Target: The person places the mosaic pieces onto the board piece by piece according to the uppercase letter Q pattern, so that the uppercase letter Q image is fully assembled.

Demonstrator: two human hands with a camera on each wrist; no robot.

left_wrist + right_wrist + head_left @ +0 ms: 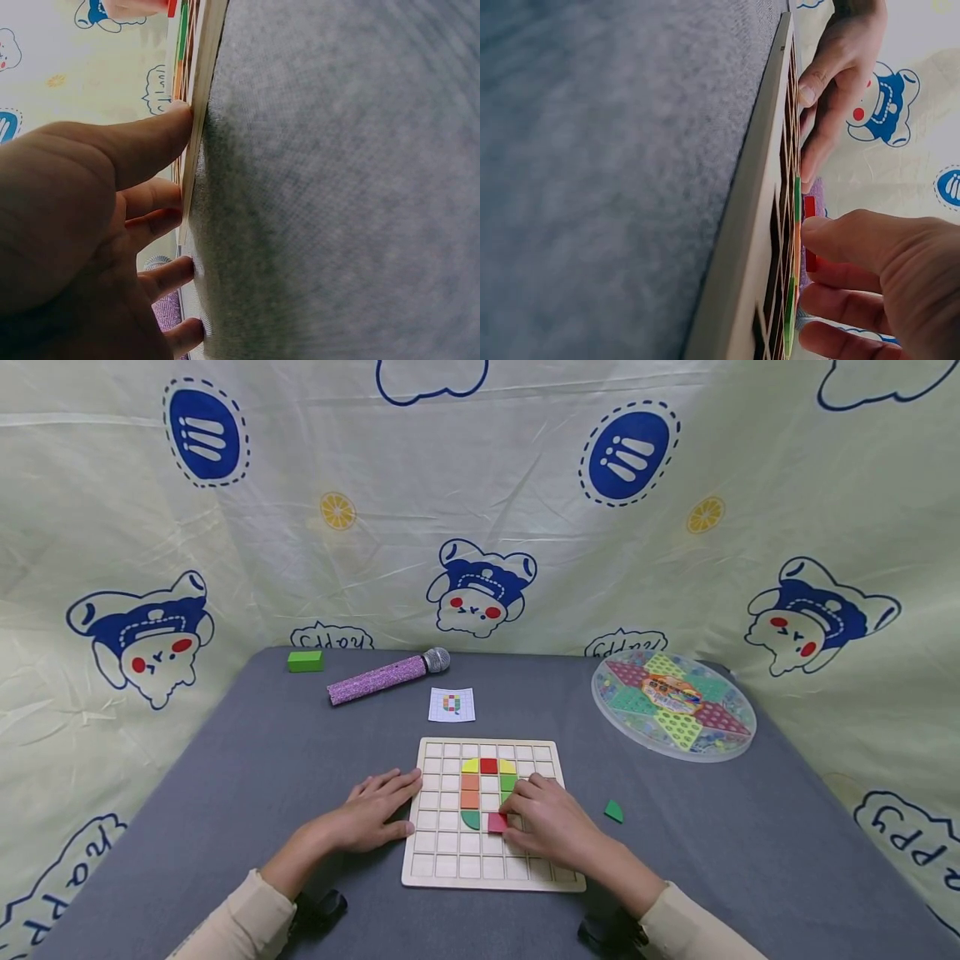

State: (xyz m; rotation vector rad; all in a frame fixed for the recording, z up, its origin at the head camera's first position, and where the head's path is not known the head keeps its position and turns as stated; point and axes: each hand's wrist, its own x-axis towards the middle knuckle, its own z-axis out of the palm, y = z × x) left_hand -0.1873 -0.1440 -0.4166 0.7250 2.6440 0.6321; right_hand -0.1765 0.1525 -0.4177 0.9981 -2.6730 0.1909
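A wooden grid board (442, 865) lies on the table with coloured tiles set in its squares. Along its upper middle are a red tile (488, 766), yellow corner pieces (470, 766), orange tiles (469, 799), a green square (507, 782) and a green rounded piece (470, 819). My right hand (551, 822) pinches a red square tile (497, 822) between thumb and fingers, close over the board; the right wrist view shows that tile (810, 232) edge-on. My left hand (375, 810) rests at the board's left edge, fingers spread, thumb touching its side.
A loose green rounded piece (614, 811) lies right of the board. Behind stand a small pattern card (452, 705), a glittery purple microphone (386, 679) and a green block (305, 661). A round game case (675, 706) is at the back right. A printed cloth (480, 468) hangs behind.
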